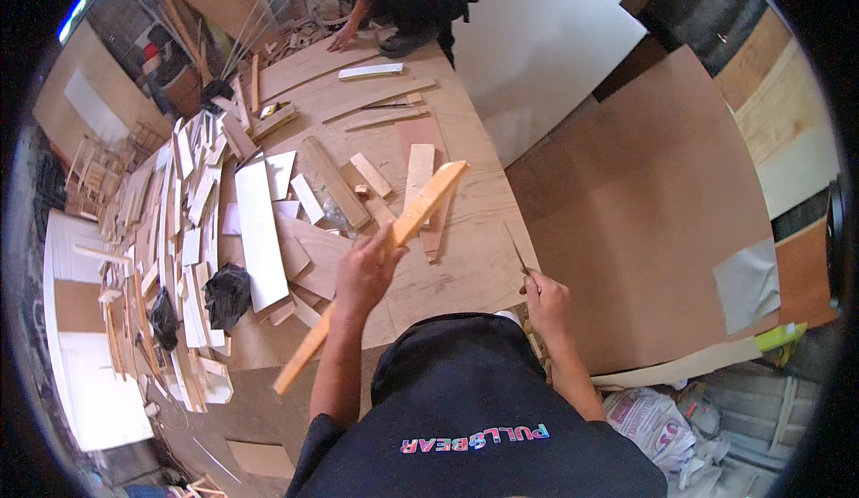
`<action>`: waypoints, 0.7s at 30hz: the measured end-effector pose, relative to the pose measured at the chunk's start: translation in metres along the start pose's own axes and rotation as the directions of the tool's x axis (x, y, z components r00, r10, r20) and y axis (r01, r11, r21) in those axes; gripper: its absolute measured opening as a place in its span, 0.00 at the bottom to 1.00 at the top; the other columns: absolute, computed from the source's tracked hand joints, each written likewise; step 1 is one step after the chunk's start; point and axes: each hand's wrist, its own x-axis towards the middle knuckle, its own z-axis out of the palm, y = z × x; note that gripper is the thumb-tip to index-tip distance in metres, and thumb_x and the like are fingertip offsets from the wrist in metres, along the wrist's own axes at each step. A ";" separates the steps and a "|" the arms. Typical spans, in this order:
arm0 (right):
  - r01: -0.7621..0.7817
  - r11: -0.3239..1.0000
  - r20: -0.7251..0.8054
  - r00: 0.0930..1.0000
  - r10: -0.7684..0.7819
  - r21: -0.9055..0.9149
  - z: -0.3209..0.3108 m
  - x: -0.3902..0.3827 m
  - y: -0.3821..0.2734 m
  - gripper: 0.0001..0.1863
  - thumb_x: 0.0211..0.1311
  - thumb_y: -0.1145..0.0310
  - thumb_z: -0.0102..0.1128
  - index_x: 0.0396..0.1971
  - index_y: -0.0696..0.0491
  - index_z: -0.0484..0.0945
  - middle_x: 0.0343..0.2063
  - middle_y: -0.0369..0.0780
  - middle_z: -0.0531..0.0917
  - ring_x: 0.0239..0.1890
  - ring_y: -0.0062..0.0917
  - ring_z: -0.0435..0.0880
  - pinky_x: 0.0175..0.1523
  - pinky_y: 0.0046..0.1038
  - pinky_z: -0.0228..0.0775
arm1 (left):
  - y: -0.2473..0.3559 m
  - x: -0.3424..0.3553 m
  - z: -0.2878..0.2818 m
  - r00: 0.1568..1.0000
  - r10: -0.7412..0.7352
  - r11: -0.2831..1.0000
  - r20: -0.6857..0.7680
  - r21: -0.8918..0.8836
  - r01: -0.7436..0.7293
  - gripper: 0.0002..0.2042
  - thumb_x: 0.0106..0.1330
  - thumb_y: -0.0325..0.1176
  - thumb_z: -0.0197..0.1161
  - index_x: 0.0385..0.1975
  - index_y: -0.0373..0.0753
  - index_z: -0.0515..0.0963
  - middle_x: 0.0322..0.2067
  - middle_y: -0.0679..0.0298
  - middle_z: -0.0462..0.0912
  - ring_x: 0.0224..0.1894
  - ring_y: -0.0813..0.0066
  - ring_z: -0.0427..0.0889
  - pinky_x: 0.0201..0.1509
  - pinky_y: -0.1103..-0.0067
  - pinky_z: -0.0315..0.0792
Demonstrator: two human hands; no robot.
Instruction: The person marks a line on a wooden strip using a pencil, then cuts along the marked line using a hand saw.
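Observation:
My left hand (pixel 365 270) is closed around a long orange-brown wooden strip (pixel 433 195). The strip slants over the near part of the worktable (pixel 465 274), its upper end angled and its lower end past my forearm. In my right hand (pixel 545 303), by the table's right edge, is a thin, pointed tool like a narrow blade (pixel 514 246); its exact kind is too small to tell. Beneath and beyond the strip lie a pale wooden block (pixel 419 171) and a reddish-brown board (pixel 434 234). Both hands are apart from each other.
Wooden offcuts (pixel 192 221) heap up along the left, with a white board (pixel 259 238) and a black plastic bag (pixel 227 296) among them. Another person (pixel 416 1) leans over the far end. Large brown sheet (pixel 644 203) and white panel (pixel 528 42) stand at the right.

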 end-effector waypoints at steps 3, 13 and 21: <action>-0.185 0.973 0.004 0.982 0.186 0.136 -0.023 0.004 -0.026 0.16 0.76 0.63 0.54 0.54 0.52 0.85 0.30 0.43 0.90 0.29 0.30 0.88 0.39 0.33 0.77 | 0.022 0.000 0.041 0.999 -0.002 0.995 0.046 -0.100 0.006 0.27 0.64 0.43 0.74 0.63 0.44 0.80 0.35 0.50 0.86 0.37 0.49 0.86 0.40 0.60 0.79; -0.231 0.892 -0.078 0.956 0.282 0.389 -0.066 -0.006 0.049 0.27 0.77 0.70 0.52 0.74 0.46 0.69 0.32 0.34 0.85 0.18 0.09 0.65 0.25 0.17 0.63 | 0.062 0.004 0.196 0.944 0.120 0.993 0.306 -0.043 -0.112 0.25 0.66 0.43 0.71 0.64 0.54 0.80 0.39 0.60 0.85 0.40 0.55 0.87 0.42 0.62 0.82; -0.453 0.655 0.132 0.868 0.479 0.605 -0.100 0.018 0.128 0.26 0.79 0.71 0.50 0.74 0.42 0.70 0.35 0.35 0.84 0.16 0.07 0.63 0.20 0.14 0.57 | 0.077 -0.015 0.327 0.901 0.098 0.995 0.423 -0.061 -0.079 0.27 0.63 0.39 0.70 0.64 0.57 0.80 0.46 0.62 0.83 0.48 0.59 0.85 0.49 0.63 0.79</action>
